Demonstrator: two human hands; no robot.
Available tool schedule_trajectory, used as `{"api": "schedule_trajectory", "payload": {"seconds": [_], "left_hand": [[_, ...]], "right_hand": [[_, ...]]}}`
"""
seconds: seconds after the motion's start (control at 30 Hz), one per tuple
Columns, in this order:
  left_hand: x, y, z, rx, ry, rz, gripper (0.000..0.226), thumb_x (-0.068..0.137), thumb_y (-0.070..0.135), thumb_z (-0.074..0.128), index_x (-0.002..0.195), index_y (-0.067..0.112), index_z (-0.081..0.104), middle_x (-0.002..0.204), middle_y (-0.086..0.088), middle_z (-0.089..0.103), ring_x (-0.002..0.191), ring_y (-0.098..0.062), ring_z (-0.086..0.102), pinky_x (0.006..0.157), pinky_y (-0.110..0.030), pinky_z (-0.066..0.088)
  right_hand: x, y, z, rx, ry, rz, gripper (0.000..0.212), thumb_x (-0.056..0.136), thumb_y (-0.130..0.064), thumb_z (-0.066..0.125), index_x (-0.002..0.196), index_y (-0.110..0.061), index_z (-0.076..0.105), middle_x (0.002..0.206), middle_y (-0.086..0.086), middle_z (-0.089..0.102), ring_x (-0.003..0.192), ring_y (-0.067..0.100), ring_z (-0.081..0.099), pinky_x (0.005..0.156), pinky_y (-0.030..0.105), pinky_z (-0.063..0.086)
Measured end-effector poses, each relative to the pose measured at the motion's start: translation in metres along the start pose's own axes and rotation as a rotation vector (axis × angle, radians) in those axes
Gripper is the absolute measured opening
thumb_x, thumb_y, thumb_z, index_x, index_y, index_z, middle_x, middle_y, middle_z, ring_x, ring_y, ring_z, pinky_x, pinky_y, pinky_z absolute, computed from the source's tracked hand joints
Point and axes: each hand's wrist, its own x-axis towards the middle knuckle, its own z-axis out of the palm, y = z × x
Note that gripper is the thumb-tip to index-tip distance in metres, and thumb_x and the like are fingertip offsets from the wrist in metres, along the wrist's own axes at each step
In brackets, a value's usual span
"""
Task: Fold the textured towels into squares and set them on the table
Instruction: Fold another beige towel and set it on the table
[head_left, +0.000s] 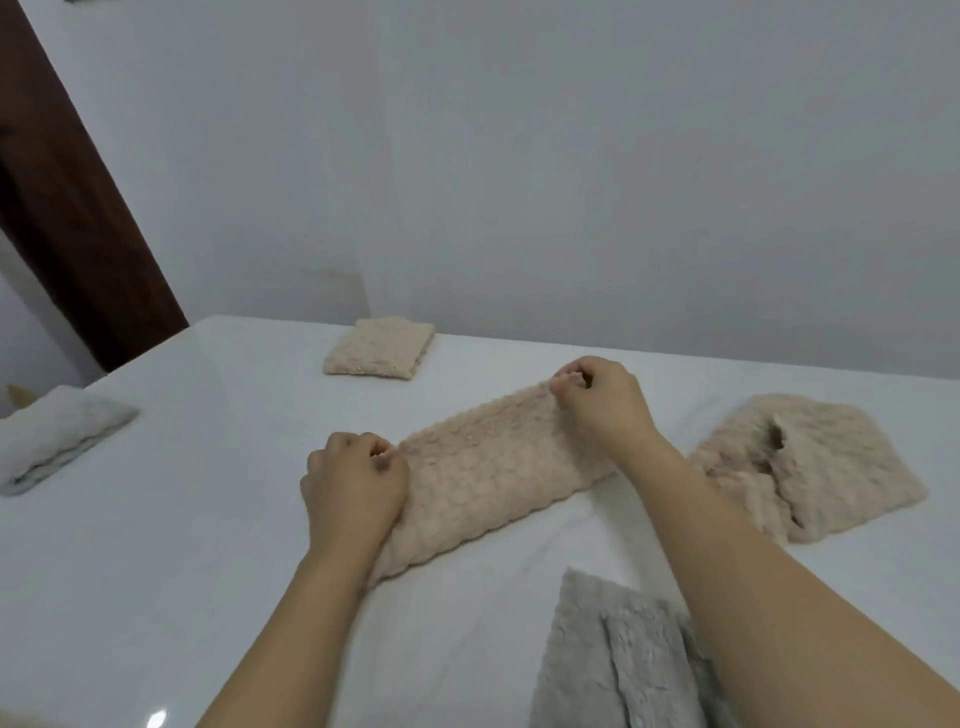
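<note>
1. Left hand (353, 483) and right hand (597, 400) each pinch one end of the folded beige towel (498, 467), a long strip lying on the white counter (182, 519).
2. Strip: judged light, soft, limp; take by end corners.
3. Folded beige square (379, 347): set down at rear.

You have three beige textured towels on the white table (156, 519): a folded square (378, 347) upper centre, a long folded strip (488, 470) at centre, a rumpled one (810, 462) right. One grey towel (608, 660) lies bottom right, one white folded towel (57, 431) far left.
</note>
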Motion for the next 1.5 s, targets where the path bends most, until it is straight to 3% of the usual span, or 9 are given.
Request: {"api": "schedule_trajectory", "payload": {"seconds": [0.23, 0.43, 0.53, 0.67, 0.8, 0.97, 1.07, 1.17, 1.5], "left_hand": [[0.019, -0.006, 0.025, 0.098, 0.002, -0.1, 0.013, 0.088, 0.033, 0.049, 0.089, 0.026, 0.06, 0.102, 0.008, 0.043, 0.109, -0.027, 0.041, 0.094, -0.039, 0.031], [0.016, -0.004, 0.03, 0.147, 0.011, -0.104, 0.02, 0.086, 0.035, 0.051, 0.104, 0.028, 0.052, 0.1, 0.009, 0.039, 0.102, -0.022, 0.035, 0.091, -0.036, 0.028], [0.014, -0.004, 0.029, 0.111, 0.007, -0.055, 0.019, 0.09, 0.031, 0.047, 0.103, 0.026, 0.059, 0.1, 0.008, 0.043, 0.096, -0.018, 0.032, 0.087, -0.034, 0.026], [0.011, -0.004, 0.025, -0.043, 0.031, 0.038, 0.012, 0.093, 0.024, 0.046, 0.099, 0.024, 0.057, 0.09, 0.01, 0.053, 0.093, -0.02, 0.044, 0.083, -0.033, 0.031], [0.014, -0.009, 0.023, -0.193, 0.032, 0.047, 0.007, 0.093, 0.023, 0.053, 0.09, 0.026, 0.048, 0.068, 0.008, 0.055, 0.075, -0.016, 0.052, 0.068, -0.034, 0.037], [0.02, -0.013, 0.023, -0.272, -0.005, -0.019, 0.011, 0.091, 0.026, 0.06, 0.081, 0.025, 0.055, 0.066, 0.005, 0.058, 0.061, -0.01, 0.053, 0.057, -0.029, 0.036], [0.028, -0.019, 0.02, -0.427, -0.069, -0.063, 0.013, 0.089, 0.024, 0.064, 0.077, 0.025, 0.059, 0.06, 0.007, 0.057, 0.049, -0.007, 0.047, 0.055, -0.03, 0.038], [0.036, -0.025, 0.016, -0.547, -0.116, -0.123, 0.016, 0.088, 0.021, 0.065, 0.073, 0.026, 0.064, 0.059, 0.009, 0.058, 0.047, -0.014, 0.048, 0.05, -0.031, 0.039], [0.042, -0.029, 0.019, -0.508, -0.083, -0.088, 0.014, 0.089, 0.026, 0.065, 0.075, 0.027, 0.066, 0.065, 0.008, 0.059, 0.052, -0.013, 0.051, 0.054, -0.03, 0.042]], "right_hand": [[0.051, 0.046, 0.055, -0.269, -0.021, -0.156, 0.016, 0.091, -0.032, 0.057, 0.079, -0.023, 0.062, 0.086, -0.003, 0.063, 0.086, 0.022, 0.058, 0.079, 0.038, 0.048], [0.052, 0.047, 0.056, -0.547, -0.091, -0.116, 0.042, 0.097, -0.041, 0.046, 0.131, -0.017, 0.051, 0.128, 0.011, 0.051, 0.117, 0.034, 0.044, 0.096, 0.041, 0.035], [0.051, 0.046, 0.055, -0.553, -0.159, -0.114, 0.036, 0.098, -0.041, 0.043, 0.12, -0.015, 0.055, 0.118, 0.012, 0.053, 0.111, 0.034, 0.046, 0.092, 0.04, 0.035], [0.047, 0.041, 0.051, -0.343, -0.172, -0.103, 0.026, 0.098, -0.04, 0.043, 0.099, -0.015, 0.05, 0.096, 0.003, 0.053, 0.093, 0.027, 0.049, 0.077, 0.036, 0.038], [0.048, 0.037, 0.043, 0.045, -0.162, 0.011, 0.012, 0.098, -0.032, 0.049, 0.101, -0.022, 0.053, 0.088, -0.003, 0.061, 0.077, 0.014, 0.058, 0.068, 0.03, 0.046], [0.054, 0.038, 0.036, 0.054, -0.172, 0.039, 0.026, 0.096, -0.03, 0.05, 0.075, -0.014, 0.051, 0.073, -0.001, 0.054, 0.07, 0.02, 0.051, 0.065, 0.031, 0.042], [0.055, 0.036, 0.031, 0.148, -0.205, 0.12, 0.019, 0.091, -0.029, 0.058, 0.085, -0.012, 0.06, 0.088, 0.012, 0.065, 0.082, 0.031, 0.061, 0.078, 0.043, 0.052], [0.054, 0.033, 0.028, 0.262, -0.158, 0.101, 0.007, 0.084, -0.024, 0.069, 0.086, -0.018, 0.066, 0.092, 0.005, 0.066, 0.086, 0.022, 0.063, 0.087, 0.047, 0.052], [0.056, 0.032, 0.027, 0.19, 0.031, 0.03, 0.02, 0.081, -0.03, 0.074, 0.08, -0.017, 0.059, 0.083, 0.001, 0.06, 0.079, 0.021, 0.058, 0.07, 0.036, 0.047]]}}
